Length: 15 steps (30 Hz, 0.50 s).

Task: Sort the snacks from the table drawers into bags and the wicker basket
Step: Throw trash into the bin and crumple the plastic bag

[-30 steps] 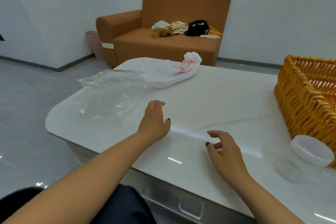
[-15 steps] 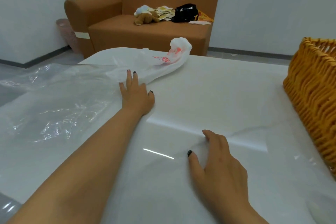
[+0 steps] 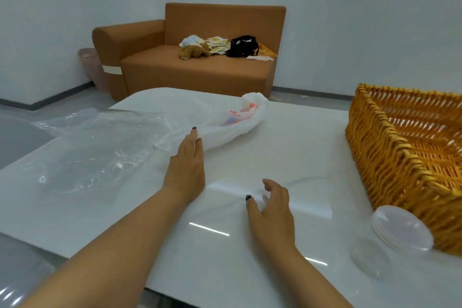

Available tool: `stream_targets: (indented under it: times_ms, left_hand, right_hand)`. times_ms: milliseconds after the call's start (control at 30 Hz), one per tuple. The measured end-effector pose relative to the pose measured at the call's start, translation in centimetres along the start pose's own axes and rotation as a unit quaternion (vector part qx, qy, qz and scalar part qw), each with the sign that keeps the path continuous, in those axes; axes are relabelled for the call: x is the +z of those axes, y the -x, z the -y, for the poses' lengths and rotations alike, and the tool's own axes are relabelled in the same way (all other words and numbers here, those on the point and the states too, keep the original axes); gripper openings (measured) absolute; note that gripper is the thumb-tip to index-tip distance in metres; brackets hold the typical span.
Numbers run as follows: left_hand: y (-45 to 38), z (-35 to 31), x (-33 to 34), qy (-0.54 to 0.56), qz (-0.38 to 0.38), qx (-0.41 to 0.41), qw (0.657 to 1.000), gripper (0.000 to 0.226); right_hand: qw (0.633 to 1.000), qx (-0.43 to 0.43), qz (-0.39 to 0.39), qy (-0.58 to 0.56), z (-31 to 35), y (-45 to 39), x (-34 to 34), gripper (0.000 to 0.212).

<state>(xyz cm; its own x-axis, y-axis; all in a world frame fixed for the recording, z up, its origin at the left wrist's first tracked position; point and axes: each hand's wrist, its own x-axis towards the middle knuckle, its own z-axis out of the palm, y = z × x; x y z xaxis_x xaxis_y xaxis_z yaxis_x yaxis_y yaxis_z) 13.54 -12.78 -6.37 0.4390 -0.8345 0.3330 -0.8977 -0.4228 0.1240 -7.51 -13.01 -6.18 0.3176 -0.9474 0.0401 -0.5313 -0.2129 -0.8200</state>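
We find the left hand (image 3: 186, 165) lying flat on the desk (image 3: 287, 137), its fingers (image 3: 192, 137) straight and pressed together, tips touching the near edge of the white bag (image 3: 220, 122). The right hand (image 3: 271, 210) hovers just over the desk, fingers loosely curled and spread, holding nothing.

We judge the step in hand to be taking up a bag. To do it well, we would pinch one thin layer at the mouth, not the whole bundle, and use the free hand to part the opening.

Containers: the white bag lies crumpled with red print showing; whether anything is inside we cannot tell. The clear bag (image 3: 95, 147) lies flat at left and looks empty. The wicker basket (image 3: 390, 157) stands at right; its visible interior shows nothing. No snacks are in view.
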Motion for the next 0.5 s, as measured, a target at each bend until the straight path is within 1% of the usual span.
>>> stream_targets:
  times_ms: [33, 100, 200, 267, 333, 367, 433, 500]
  left_hand:
    - [1.1, -0.8, -0.9, 0.012, 0.004, 0.007, 1.000, 0.070]
    - [3.0, -2.4, -2.9, 0.049, -0.006, 0.024, 0.998, 0.073]
    - [5.9, -4.7, -6.7, 0.100, -0.050, 0.056, 0.992, 0.068]
    - [8.4, -5.5, -9.1, 0.139, -0.079, 0.060, 0.985, 0.065]
    - [11.1, -5.1, -10.8, 0.191, -0.103, 0.042, 0.975, 0.065]
    - [12.2, -4.7, -11.4, 0.212, -0.120, 0.045, 0.969, 0.063]
    - [14.2, -4.0, -12.4, 0.242, -0.159, 0.077, 0.954, 0.055]
    - [15.5, -3.6, -13.2, 0.271, -0.195, 0.120, 0.935, 0.044]
  right_hand:
    - [0.998, 0.024, 0.001, -0.058, 0.2, 0.2, -0.4, 0.046]
    - [0.980, 0.085, 0.011, -0.181, 1.1, 0.9, -1.6, 0.047]
    - [0.937, 0.152, 0.052, -0.310, 3.0, 2.4, -4.2, 0.060]
    - [0.913, 0.158, 0.087, -0.367, 3.6, 3.7, -5.7, 0.064]
    - [0.885, 0.152, 0.118, -0.423, 3.7, 4.9, -6.9, 0.061]
    - [0.868, 0.154, 0.132, -0.453, 3.7, 5.5, -7.3, 0.059]
    - [0.829, 0.172, 0.153, -0.509, 3.4, 6.2, -7.7, 0.063]
    - [0.796, 0.194, 0.168, -0.549, 3.1, 6.7, -7.8, 0.074]
